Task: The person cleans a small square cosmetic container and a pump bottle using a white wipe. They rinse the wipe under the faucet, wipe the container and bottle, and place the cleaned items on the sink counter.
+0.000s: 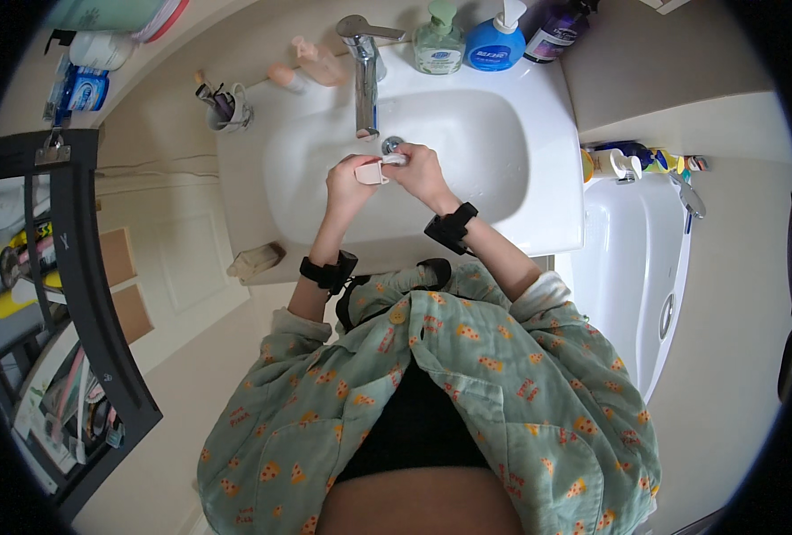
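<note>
Both my hands meet over the white washbasin [476,160], just below the chrome faucet [366,87]. Between the fingers of my left hand [350,186] is a small pale pink piece [370,174], squarish at its end; its exact kind I cannot tell. My right hand [422,175] pinches a small whitish, partly clear object [394,159] close beside the pink piece. Whether the two pieces are joined is hidden by the fingers. The metal drain [392,144] shows right behind them.
Behind the basin stand a green pump bottle [439,50], a blue one [496,47] and a dark purple bottle [556,33]. Pink bottles [321,63] and a white cup [232,114] are at left. A bottle [255,261] lies at the near left corner.
</note>
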`<state>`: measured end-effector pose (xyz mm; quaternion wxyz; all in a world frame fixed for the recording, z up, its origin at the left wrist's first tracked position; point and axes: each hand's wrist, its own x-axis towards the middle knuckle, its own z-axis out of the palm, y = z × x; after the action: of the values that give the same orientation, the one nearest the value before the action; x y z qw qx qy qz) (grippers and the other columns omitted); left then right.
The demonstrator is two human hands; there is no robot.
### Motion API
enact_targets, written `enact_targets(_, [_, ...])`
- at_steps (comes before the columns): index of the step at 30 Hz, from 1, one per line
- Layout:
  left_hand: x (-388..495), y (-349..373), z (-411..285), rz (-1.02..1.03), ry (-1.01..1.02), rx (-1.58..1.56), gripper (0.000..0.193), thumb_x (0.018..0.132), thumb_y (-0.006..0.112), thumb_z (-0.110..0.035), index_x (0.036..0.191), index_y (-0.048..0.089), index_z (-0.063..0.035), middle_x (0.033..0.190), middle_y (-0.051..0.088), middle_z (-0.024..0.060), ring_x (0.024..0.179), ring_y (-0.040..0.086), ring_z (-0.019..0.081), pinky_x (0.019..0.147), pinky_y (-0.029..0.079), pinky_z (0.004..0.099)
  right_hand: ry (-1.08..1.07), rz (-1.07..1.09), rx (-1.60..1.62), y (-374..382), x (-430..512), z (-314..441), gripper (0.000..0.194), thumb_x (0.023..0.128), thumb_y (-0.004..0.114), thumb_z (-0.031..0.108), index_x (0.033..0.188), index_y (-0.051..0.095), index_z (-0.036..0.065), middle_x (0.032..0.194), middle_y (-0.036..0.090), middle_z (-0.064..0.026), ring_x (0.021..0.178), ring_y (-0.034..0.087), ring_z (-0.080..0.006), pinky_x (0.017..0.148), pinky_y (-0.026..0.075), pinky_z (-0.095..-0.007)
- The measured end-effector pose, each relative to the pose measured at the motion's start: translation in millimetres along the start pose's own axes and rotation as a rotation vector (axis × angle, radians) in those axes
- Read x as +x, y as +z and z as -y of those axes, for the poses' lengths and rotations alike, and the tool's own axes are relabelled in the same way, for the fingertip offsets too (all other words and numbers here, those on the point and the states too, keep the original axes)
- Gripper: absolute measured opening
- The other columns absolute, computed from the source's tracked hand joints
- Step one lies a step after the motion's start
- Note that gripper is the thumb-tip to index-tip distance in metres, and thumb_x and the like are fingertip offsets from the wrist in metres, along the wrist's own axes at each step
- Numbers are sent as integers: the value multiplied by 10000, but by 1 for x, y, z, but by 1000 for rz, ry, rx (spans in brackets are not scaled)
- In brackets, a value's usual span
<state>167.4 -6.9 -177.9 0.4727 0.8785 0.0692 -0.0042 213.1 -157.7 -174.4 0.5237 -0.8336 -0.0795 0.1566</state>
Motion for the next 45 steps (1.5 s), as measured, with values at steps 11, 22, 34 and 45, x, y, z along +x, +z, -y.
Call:
enact_targets(11, [-5, 3, -1, 51, -8, -1, 375, 582, 703, -5, 951, 651, -37, 896, 652, 84, 810, 639, 195, 733, 493, 286, -59, 26, -59, -4, -5, -6, 250, 670, 680, 207, 727, 588, -18, 632, 581, -198, 615, 601, -346, 577, 476, -359])
enact_targets(22, [-3, -1, -5, 38, 1, 1, 346, 610, 693, -5, 951, 656, -49, 891, 649, 83, 805, 639, 204, 719, 494, 286, 29, 93, 39, -3, -8, -8, 260, 669, 679, 206, 750, 591, -25, 637, 576, -206, 599, 600, -313, 568, 466, -351])
enact_targets(34, [-2, 4, 2, 23, 19, -48, 366, 586, 721, -26, 945, 653, -40, 889, 652, 93, 809, 638, 195, 719, 495, 288, -41, -7, 29, 2, -6, -9, 262, 660, 696, 203, 749, 586, -17, 635, 575, -204, 604, 595, -331, 581, 469, -360])
enact_targets(45, [12, 12, 28, 131, -170, -548, 449, 648, 701, 94, 1057, 550, -12, 985, 618, 57, 901, 604, 144, 780, 509, 270, 32, -93, 34, -62, 41, 0, 271, 734, 667, 256, 811, 605, 4, 630, 586, -101, 548, 555, -176, 515, 435, -307])
